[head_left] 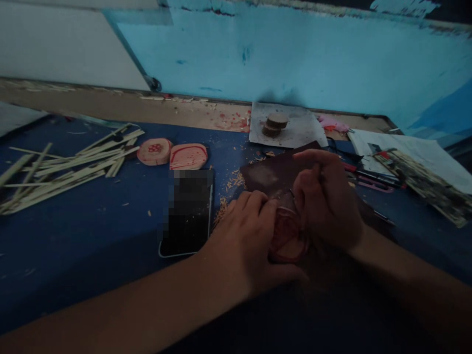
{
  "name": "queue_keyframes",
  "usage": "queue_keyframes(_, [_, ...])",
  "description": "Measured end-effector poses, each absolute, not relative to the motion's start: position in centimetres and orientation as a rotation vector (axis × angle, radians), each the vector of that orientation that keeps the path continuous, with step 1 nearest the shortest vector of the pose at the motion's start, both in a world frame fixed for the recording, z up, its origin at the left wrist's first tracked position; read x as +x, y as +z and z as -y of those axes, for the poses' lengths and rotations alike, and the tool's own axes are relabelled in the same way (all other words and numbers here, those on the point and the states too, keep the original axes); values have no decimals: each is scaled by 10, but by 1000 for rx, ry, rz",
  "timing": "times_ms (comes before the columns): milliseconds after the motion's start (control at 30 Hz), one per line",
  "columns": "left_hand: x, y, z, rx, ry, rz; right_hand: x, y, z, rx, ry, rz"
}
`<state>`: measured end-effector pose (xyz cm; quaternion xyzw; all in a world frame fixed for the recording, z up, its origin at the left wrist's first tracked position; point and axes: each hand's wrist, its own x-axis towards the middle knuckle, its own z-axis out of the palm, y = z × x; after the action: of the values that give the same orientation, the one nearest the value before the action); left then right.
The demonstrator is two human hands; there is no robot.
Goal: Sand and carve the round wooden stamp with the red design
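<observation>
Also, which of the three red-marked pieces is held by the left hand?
The nearest piece, between both hands; the flower-marked piece and its neighbour lie farther off, untouched, beyond the phone.

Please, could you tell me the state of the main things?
Red-marked piece: held by left hand
Thin tool: apparently in curled right hand
Phone: lying flat, visible screen dark
Wooden strips: loosely heaped
Two marked slices: flat, side by side
Two far slices: stacked, slightly offset
Shavings: scattered

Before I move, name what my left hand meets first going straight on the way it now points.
Most likely the red-marked piece your left hand is touching; past it, your right hand, though depth there is unclear.
</observation>
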<state>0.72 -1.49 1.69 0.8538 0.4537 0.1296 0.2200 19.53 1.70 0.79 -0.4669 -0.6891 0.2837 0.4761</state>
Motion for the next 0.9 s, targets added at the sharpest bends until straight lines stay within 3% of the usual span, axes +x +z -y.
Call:
queue_keyframes(267, [7,13,12,2291,388,-1203,197,6,-10,-914,563,1848])
queue_keyframes(533, [10,16,13,2277,365,-1248,189,12,-15,-1180,516,2007])
queue_keyframes(767, [13,19,18,2304,349,-1253,192,0,-28,-1285,665,2090])
queue_keyframes(900, [11,18,18,2277,361,-1229,194,2,-24,-1280,551,2107])
